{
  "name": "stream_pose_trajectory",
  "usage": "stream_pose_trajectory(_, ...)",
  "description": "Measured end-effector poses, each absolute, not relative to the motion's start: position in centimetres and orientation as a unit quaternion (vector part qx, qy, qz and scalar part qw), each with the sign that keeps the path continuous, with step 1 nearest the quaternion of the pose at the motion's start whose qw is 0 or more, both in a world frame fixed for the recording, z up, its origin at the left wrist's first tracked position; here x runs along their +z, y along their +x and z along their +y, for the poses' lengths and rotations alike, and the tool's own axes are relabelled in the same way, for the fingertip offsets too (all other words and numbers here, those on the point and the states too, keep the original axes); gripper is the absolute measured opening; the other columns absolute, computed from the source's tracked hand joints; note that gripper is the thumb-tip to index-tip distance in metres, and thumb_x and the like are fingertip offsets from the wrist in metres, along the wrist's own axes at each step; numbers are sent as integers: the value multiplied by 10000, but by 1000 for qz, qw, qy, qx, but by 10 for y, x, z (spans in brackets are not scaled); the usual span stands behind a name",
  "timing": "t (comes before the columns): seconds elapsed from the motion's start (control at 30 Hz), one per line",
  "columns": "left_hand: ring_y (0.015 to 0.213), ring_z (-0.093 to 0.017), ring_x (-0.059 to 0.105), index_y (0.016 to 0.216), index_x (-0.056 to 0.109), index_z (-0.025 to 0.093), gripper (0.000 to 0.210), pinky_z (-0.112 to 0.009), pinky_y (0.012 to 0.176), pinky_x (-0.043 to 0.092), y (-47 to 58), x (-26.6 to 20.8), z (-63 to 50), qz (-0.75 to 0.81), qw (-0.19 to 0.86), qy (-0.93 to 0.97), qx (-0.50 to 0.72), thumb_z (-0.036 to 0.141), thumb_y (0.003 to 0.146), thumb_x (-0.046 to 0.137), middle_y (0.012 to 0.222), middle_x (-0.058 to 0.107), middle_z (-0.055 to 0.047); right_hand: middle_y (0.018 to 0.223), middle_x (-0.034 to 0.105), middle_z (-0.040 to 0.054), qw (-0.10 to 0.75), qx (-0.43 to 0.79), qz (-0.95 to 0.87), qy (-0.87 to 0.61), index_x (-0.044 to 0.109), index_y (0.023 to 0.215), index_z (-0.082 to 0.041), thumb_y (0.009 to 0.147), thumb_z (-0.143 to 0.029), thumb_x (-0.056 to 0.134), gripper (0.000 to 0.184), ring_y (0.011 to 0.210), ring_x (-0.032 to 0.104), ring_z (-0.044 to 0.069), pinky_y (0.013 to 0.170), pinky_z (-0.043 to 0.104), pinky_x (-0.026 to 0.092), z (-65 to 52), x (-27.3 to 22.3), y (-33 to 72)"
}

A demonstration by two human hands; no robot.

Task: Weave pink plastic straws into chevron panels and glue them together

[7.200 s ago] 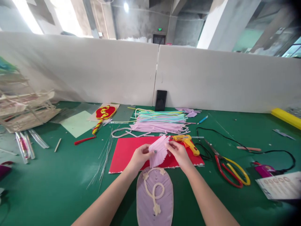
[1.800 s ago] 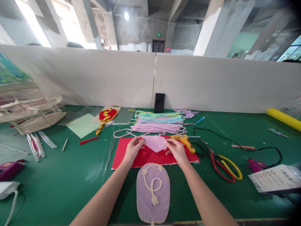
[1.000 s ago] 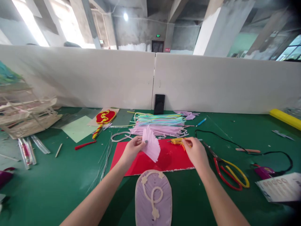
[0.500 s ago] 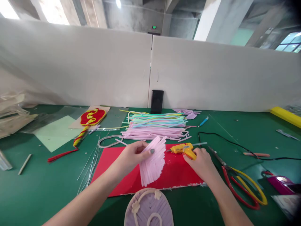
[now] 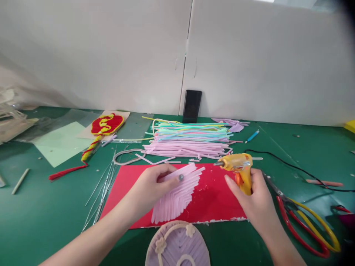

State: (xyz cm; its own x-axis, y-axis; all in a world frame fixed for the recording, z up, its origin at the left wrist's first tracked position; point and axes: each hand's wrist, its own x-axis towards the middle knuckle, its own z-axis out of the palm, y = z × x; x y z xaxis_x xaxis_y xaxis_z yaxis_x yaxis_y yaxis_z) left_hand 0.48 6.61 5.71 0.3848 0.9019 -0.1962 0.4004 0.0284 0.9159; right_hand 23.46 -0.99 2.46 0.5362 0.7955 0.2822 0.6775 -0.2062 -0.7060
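Note:
My left hand [image 5: 162, 184] pinches the upper left part of a pink panel [image 5: 176, 201] made of pipe cleaners laid side by side. The panel is over a red board [image 5: 213, 199]. In my right hand [image 5: 256, 197] is a yellow hot glue gun [image 5: 239, 166], gripped by its handle, its nozzle pointing left towards the panel but apart from it. At the bottom edge, close to me, is a rounded purple piece [image 5: 177, 245] with a cream border and small cream flowers; its lower part is cut off.
Behind the board is a pile of pastel pipe cleaners [image 5: 191, 138], and a phone [image 5: 192, 106] leans on the partition. Large scissors [image 5: 302, 221] and a black cord [image 5: 288, 166] lie right. Left are thin wires [image 5: 104, 192] and a red-and-yellow fan-shaped ornament [image 5: 107, 124].
My right hand has lifted the glue gun off the board and now grips its handle. The pink panel has tipped lower to the left in my left hand. The view has tilted down.

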Motion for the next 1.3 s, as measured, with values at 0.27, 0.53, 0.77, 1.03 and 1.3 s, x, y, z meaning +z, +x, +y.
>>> stream_pose_trajectory(0.27,555,-158,508,596,647,193,160,-208,478,337,9,63,62,503,521,637,263,339,658,624,579,597,-2,725,565,25,332,-36,-577,-745,477,814,-215,735,-446,570,261,655,562,173,541,246,421,-11,23,236)
stream_pose_trajectory(0.53,621,-154,489,674,621,183,236,-215,538,341,8,60,62,518,486,672,211,401,724,545,635,564,6,737,506,31,318,-117,-637,-692,487,868,-188,779,-358,561,206,690,539,174,587,256,438,-10,22,240)
stream_pose_trajectory(0.77,658,-149,486,715,598,177,253,-222,566,343,9,63,60,513,488,682,185,398,771,487,676,563,12,766,506,41,330,-135,-659,-663,495,886,-179,781,-294,576,175,711,537,174,604,263,453,-10,21,241)
stream_pose_trajectory(1.03,665,-154,489,729,588,176,273,-229,571,345,11,62,59,520,491,676,181,422,776,480,683,566,10,753,492,38,339,-132,-667,-650,507,882,-185,789,-258,564,131,684,533,171,592,269,451,-9,22,237)
stream_pose_trajectory(1.3,668,-150,485,734,585,179,271,-230,575,341,10,62,59,521,495,672,179,423,780,478,685,557,15,775,505,53,346,-124,-675,-641,511,875,-162,798,-217,550,102,719,538,172,617,260,462,-9,23,238)
